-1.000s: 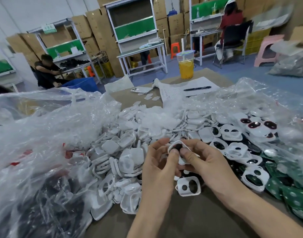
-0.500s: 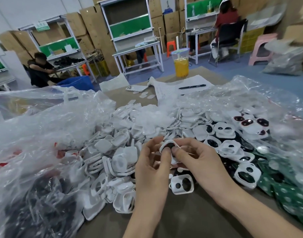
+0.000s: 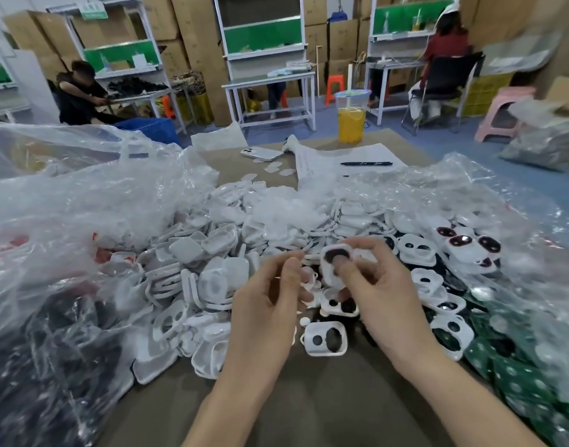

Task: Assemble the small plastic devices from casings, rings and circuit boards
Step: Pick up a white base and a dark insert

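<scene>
My right hand grips a small white casing with a dark opening, thumb pressed on its face. My left hand is a little to the left of it, fingers curled, thumb and forefinger pinched; whether it holds a small piece I cannot tell. Below the hands a white casing with two holes lies flat on the brown table. A heap of white casings and rings spreads behind. Green circuit boards lie at the right.
Crumpled clear plastic bags cover the left and right of the table. At the back stand a cup of yellow drink, a phone, papers with a pen. Seated people work at benches beyond.
Both hands held the casing together before. Now my left hand has let go and drawn left, while my right hand keeps the casing and has turned it to face up.
</scene>
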A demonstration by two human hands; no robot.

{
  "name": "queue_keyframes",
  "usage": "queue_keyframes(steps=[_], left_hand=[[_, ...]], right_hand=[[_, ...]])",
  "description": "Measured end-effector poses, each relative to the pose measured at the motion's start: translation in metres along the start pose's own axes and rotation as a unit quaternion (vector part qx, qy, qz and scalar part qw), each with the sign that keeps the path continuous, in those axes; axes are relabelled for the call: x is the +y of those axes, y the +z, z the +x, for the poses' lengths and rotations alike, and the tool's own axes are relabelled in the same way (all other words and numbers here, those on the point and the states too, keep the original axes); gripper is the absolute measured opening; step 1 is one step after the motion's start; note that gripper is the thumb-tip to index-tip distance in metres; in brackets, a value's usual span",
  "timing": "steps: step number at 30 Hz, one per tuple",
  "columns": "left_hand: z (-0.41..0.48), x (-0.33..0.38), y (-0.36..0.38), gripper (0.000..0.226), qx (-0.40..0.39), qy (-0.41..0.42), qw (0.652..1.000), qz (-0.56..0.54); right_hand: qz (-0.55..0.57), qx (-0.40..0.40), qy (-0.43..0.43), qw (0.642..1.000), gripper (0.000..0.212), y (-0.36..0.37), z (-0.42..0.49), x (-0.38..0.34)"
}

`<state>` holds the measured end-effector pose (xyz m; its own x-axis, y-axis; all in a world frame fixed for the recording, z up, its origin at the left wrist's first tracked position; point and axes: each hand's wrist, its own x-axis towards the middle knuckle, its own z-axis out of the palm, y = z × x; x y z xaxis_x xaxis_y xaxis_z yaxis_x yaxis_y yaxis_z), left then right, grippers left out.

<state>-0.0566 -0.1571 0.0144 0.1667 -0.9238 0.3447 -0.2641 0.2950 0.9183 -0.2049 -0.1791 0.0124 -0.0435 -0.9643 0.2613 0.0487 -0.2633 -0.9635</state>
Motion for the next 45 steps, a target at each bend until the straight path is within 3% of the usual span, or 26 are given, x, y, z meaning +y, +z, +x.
queue_keyframes(steps=[3, 6, 9, 21, 25, 28, 33, 41, 43, 45], left_hand=[[0.0, -0.004, -0.005, 0.023, -0.053, 0.041, 0.987, 0.145], [-0.002, -0.008, -0.009, 0.026, -0.131, 0.101, 0.944, 0.287], [0.002, -0.011, -0.012, 0.019, -0.16, 0.128, 0.896, 0.393], [0.003, -0.01, -0.026, 0.025, -0.212, 0.077, 0.866, 0.447], [0.001, -0.005, -0.022, 0.023, -0.224, 0.079, 0.855, 0.461], [-0.001, -0.005, -0.02, 0.02, -0.218, 0.08, 0.855, 0.463], [-0.001, -0.009, -0.023, 0.029, -0.181, 0.061, 0.86, 0.474], [-0.004, -0.008, -0.018, 0.006, -0.18, 0.111, 0.86, 0.465], [-0.005, -0.003, -0.013, 0.007, -0.167, 0.104, 0.894, 0.403], [-0.004, 0.006, -0.006, 0.012, -0.115, 0.029, 0.968, 0.219]], right_hand=[[0.018, 0.078, -0.001, 0.997, 0.022, -0.009, 0.007, -0.001], [0.029, 0.106, -0.001, 0.994, 0.011, -0.015, 0.01, 0.001], [0.016, 0.109, -0.013, 0.994, 0.008, -0.014, 0.01, 0.003], [0.036, 0.087, 0.027, 0.995, 0.011, -0.013, 0.011, 0.007], [0.104, 0.087, 0.045, 0.99, 0.012, -0.014, 0.013, 0.007], [0.141, 0.073, 0.046, 0.986, 0.019, -0.014, 0.013, 0.005], [0.161, 0.057, 0.055, 0.984, 0.015, -0.013, 0.014, 0.005], [0.17, 0.054, 0.103, 0.979, 0.009, -0.011, 0.013, 0.009], [0.178, 0.047, 0.12, 0.976, 0.014, -0.01, 0.014, 0.011], [0.185, 0.039, 0.128, 0.974, 0.014, -0.008, 0.014, 0.011]])
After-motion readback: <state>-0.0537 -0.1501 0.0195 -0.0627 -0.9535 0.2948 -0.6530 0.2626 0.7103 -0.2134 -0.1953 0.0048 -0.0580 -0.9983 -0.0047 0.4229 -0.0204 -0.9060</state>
